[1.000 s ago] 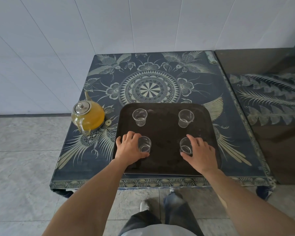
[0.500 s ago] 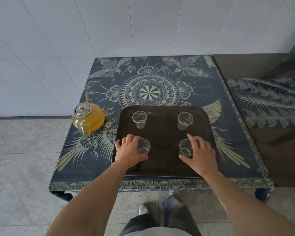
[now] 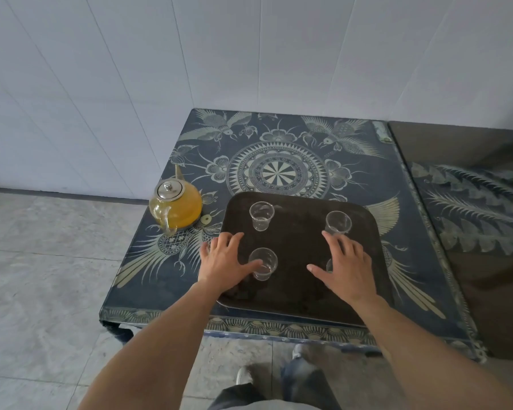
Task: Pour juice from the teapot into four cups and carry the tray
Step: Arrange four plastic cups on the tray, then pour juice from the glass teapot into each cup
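A dark brown tray (image 3: 296, 235) lies on the patterned blue table. Four clear plastic cups stand on it, all looking empty: far left cup (image 3: 261, 216), far right cup (image 3: 337, 222), near left cup (image 3: 263, 263), and near right cup (image 3: 329, 265), which is mostly hidden behind my right hand. A glass teapot (image 3: 176, 207) with orange juice and a metal lid stands left of the tray. My left hand (image 3: 225, 261) is spread beside the near left cup, thumb against its side. My right hand (image 3: 344, 267) hovers spread over the near right cup.
The table (image 3: 279, 170) sits in a corner of white walls. A dark surface with a similar patterned cloth (image 3: 471, 202) adjoins it on the right. Grey tiled floor lies to the left. My legs and a shoe (image 3: 279, 380) are at the table's front edge.
Both hands have let go of the two near cups and spread their fingers. The right hand has moved a little farther, over its cup. The view has shifted, so the table sits lower and more to the right.
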